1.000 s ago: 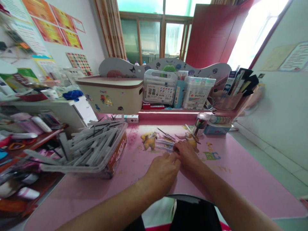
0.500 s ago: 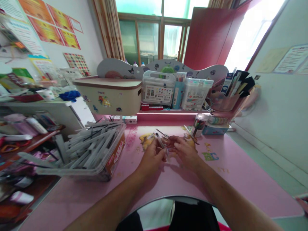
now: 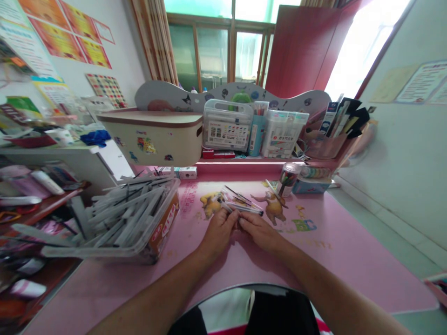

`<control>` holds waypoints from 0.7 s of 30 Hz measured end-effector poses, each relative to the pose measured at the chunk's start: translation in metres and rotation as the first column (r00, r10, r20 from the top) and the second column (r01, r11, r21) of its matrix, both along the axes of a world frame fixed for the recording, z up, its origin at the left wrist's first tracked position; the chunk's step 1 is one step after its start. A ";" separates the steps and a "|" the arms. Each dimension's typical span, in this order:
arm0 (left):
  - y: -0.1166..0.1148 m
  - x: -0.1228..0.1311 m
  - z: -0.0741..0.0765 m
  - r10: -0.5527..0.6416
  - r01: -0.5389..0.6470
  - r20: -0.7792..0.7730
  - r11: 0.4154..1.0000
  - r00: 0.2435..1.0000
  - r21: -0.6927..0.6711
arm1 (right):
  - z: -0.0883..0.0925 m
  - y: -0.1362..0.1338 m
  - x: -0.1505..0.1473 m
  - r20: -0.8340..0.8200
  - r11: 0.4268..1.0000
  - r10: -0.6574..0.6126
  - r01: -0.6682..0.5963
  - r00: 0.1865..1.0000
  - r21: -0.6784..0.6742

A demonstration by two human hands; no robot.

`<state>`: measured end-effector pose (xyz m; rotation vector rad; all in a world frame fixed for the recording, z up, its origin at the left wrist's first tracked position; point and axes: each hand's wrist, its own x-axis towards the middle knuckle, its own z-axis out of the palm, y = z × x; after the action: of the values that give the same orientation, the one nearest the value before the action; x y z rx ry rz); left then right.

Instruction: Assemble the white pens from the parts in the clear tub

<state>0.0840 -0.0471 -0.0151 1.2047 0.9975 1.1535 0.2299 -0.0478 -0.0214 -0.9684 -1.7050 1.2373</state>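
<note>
My left hand [image 3: 220, 229] and my right hand [image 3: 257, 229] meet above the pink desk with fingers closed and fingertips almost touching. A clear-barrelled pen [image 3: 244, 208] with a black end on its right runs across just past the fingertips; its left part passes by my left fingers, which appear to grip it. Whatever my right fingers pinch is too small or hidden to name. Beyond the hands, thin dark-tipped pen parts [image 3: 238, 194] lie slantwise. To the left stands a clear plastic box [image 3: 164, 216] heaped with translucent pen barrels [image 3: 134, 209] and dark sticks.
A jar of pens [image 3: 289, 179] stands at the back right, with a white stick [image 3: 274, 191] beside it. Behind are a blue box [image 3: 312, 185], a cream storage bin [image 3: 153, 142] and marker cases [image 3: 227, 128] on a shelf. The desk's curved front edge [image 3: 251, 284] lies near my lap.
Both hands have come closer together and slightly toward me. The pen by my left hand has turned from pointing away to lying crosswise. The right hand has left the thin dark stick.
</note>
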 end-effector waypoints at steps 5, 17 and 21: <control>0.000 0.002 -0.002 -0.026 0.028 0.060 0.999 0.998 -0.022 | 0.003 -0.003 -0.005 -0.170 0.973 -0.007 -0.032 0.985 -0.227; 0.010 -0.010 0.001 0.036 -0.033 0.096 0.999 0.995 -0.036 | 0.004 -0.004 0.000 -0.193 0.886 -0.072 -0.026 0.979 -0.462; 0.014 -0.018 0.000 -0.050 0.064 0.101 0.988 0.994 -0.140 | -0.001 0.005 0.007 -0.178 0.915 -0.159 0.077 0.971 -0.397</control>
<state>0.0663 -0.0330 -0.0150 1.0473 0.9500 1.0667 0.2368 -0.0427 -0.0225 -1.1101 -1.2424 1.5703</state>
